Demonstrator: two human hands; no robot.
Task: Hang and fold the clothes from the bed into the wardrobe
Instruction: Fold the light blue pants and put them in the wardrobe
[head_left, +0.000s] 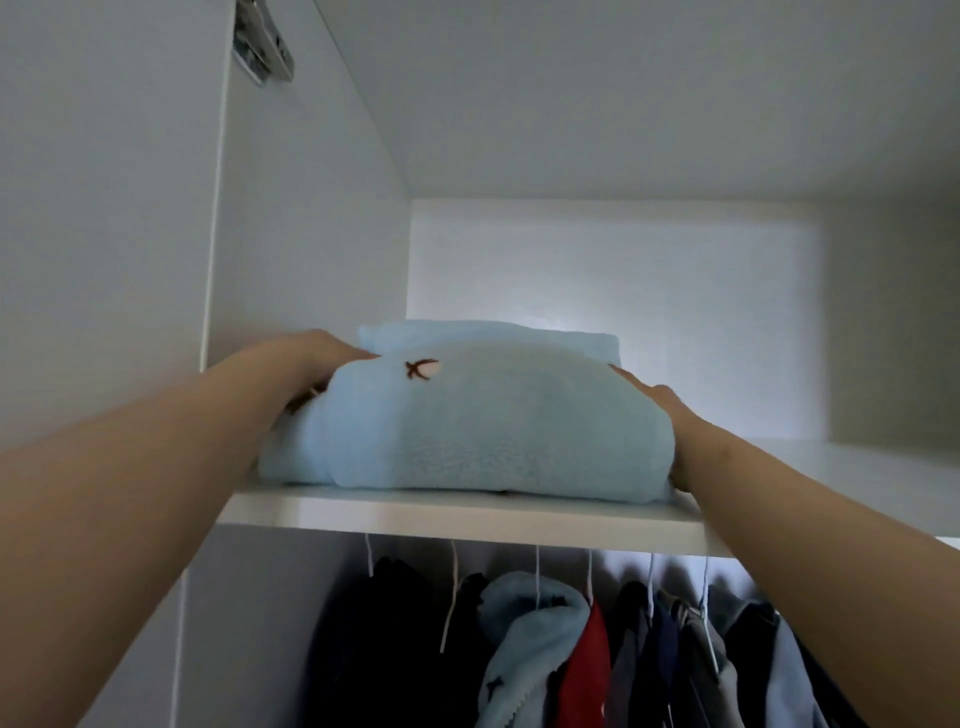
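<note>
Folded fleece: the light-blue folded fleece (467, 431) lies on the wardrobe's top shelf (467, 517), close to its front edge, with a small brown stitched mark (421, 369) facing you on its upper front.
Left hand: your left hand (317, 364) is at the bundle's left end. Its fingers bend down into the fabric and grip that end, and the fingertips are mostly hidden in the folds.
Right hand: your right hand (660, 415) lies flat against the bundle's right side. Its fingers are straight and point toward the back of the wardrobe, pressing on the fleece without wrapping it.
Below the shelf: clothes hang in a row on white hangers (537, 577). From the left there is a black garment (384, 639), a light-blue hoodie (524, 639) and a red garment (589, 670), then dark and grey pieces packed close together.
Upper left: a metal hinge (260, 47) sits on the wardrobe's side panel.
</note>
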